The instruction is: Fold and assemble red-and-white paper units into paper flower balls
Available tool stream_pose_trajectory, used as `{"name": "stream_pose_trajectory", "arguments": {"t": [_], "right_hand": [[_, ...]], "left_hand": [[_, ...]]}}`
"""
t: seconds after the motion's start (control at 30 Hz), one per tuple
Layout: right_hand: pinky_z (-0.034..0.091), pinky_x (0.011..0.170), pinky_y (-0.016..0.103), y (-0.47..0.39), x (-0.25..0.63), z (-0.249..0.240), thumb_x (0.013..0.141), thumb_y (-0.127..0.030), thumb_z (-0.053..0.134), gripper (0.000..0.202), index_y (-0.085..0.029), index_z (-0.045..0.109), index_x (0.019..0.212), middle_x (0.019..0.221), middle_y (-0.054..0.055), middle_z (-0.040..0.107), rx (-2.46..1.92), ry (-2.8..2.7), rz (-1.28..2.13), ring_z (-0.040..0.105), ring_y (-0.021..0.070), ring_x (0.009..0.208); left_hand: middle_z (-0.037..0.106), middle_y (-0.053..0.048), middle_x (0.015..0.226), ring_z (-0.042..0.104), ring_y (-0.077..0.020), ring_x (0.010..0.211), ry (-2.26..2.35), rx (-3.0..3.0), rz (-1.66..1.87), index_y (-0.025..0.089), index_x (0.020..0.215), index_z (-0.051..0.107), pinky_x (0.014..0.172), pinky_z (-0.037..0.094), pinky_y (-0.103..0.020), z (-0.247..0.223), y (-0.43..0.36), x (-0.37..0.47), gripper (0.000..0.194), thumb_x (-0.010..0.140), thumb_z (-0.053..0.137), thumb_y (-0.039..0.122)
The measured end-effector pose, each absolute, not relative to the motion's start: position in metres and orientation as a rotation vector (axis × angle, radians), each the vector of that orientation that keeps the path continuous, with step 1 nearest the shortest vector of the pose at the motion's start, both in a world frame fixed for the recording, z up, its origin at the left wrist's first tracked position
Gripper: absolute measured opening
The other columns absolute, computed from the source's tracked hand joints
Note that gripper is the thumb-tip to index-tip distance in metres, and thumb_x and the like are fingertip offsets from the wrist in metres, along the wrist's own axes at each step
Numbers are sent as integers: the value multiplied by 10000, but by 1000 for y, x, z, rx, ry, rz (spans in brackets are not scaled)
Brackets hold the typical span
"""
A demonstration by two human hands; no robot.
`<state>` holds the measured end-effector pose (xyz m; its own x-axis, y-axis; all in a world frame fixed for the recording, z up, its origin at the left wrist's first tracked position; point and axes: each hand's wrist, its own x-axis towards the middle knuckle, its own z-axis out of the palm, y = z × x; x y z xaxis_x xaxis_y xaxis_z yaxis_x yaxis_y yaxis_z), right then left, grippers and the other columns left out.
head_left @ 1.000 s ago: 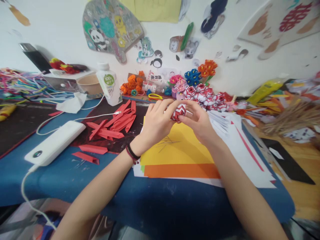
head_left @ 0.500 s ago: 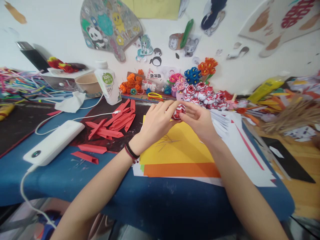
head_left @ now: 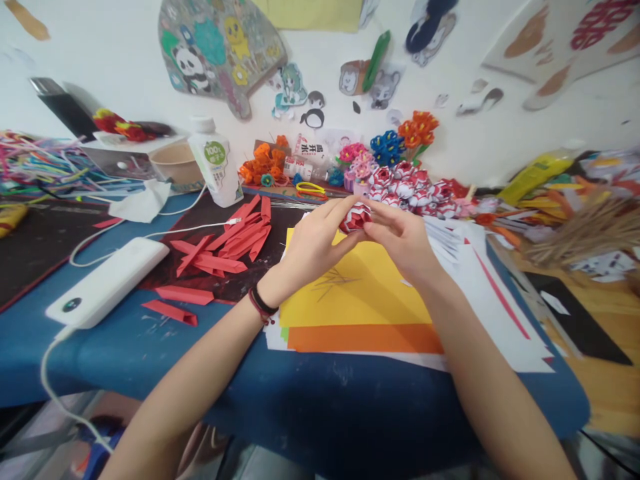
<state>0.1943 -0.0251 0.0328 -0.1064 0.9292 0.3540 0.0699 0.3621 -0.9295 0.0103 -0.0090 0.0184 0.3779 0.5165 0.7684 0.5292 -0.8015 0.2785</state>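
A red and white folded paper flower (head_left: 356, 218) is held between both hands above the yellow paper (head_left: 370, 287). My left hand (head_left: 320, 235) is closed round its left side, thumb below and fingers over the top. From the right, my right hand (head_left: 400, 235) grips it with thumb and fingers. The flower's far side is hidden by the fingers. Thin sticks (head_left: 333, 281) lie on the yellow paper. Similar red and white flowers (head_left: 413, 187) are heaped behind the right hand. Red folded paper strips (head_left: 225, 247) lie left of the hands.
A white power bank (head_left: 107, 283) with cables lies at the left. A white bottle (head_left: 216, 163) stands behind the red strips. Yellow scissors handles (head_left: 311, 191) lie beyond the hands. White paper (head_left: 493, 320) and a black tablet-like slab (head_left: 580, 317) are at the right.
The thumb of my left hand has shifted lower and away from the fingers, leaving a wider gap. The flower has turned slightly between both hands.
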Motion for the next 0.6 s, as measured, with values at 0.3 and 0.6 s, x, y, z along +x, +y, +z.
{"name": "stream_pose_trajectory", "arguments": {"t": [0.3, 0.6], "right_hand": [[627, 966, 463, -26, 204, 37, 863, -331, 744, 427, -299, 690, 1285, 1197, 25, 730, -793, -1402, 1302, 716, 207, 1043], [610, 995, 443, -25, 206, 35, 832, -452, 809, 508, -339, 659, 1304, 1224, 19, 741, -760, -1390, 1330, 716, 212, 1111]], "left_hand": [[641, -132, 1456, 656, -216, 1287, -913, -2846, -1631, 153, 1454, 552, 1104, 525, -322, 26, -5, 3, 496, 1003, 622, 348], [590, -106, 1516, 638, -203, 1289, -924, -3005, -1618, 225, 1493, 514, 1020, 546, -292, 35, -10, 1, 506, 1025, 581, 406]]}}
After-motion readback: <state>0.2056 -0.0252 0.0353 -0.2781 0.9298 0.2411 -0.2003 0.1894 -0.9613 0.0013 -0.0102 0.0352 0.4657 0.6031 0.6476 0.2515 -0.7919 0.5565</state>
